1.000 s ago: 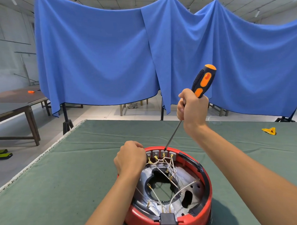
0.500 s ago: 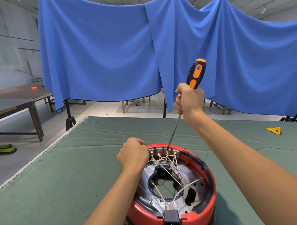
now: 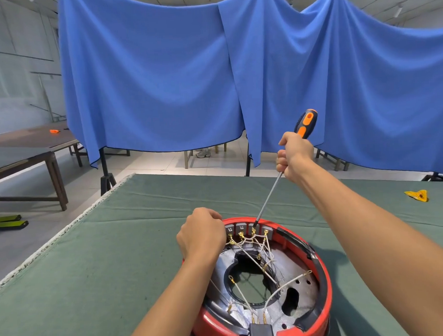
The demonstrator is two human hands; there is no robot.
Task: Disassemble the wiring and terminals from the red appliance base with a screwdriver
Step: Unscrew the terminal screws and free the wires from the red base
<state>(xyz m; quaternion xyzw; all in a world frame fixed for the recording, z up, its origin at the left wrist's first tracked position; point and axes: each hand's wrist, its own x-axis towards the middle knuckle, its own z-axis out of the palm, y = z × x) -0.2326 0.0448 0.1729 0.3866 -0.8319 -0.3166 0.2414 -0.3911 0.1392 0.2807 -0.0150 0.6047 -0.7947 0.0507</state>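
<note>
Red plastic appliance base [image 3: 320, 313] sits nearest you on the green cloth table [image 3: 92, 262], open side up, black connector block [image 3: 260, 333] at the near rim, white wires [image 3: 254, 257] with gold terminals [image 3: 241, 235] crossing the metal plate inside. Your left hand [image 3: 201, 234] is curled over the far-left rim, bracing the base; what the fingers catch underneath is hidden, can't tell beyond that it grips the rim. Row of grey terminal blocks [image 3: 247, 227] runs along the far inner wall. Screwdriver [image 3: 279, 175] tip is down in the third block from the left, shaft slanting up and right to your right hand [image 3: 294, 154], fist wrapped tight round the orange-and-black handle. Risks: the shaft is tilted, not in line with the screw, so the tip will likely cam out and strip the head, or skid into the wires just beside it. Left knuckles are near the tip, so a slip goes straight at them. Base is only hand-held, so torque may spin it on the cloth. Farther off: yellow scrap [image 3: 417, 196] on the right of the table, wooden tables [image 3: 37, 155] left, blue curtain [image 3: 161, 81] behind.
</note>
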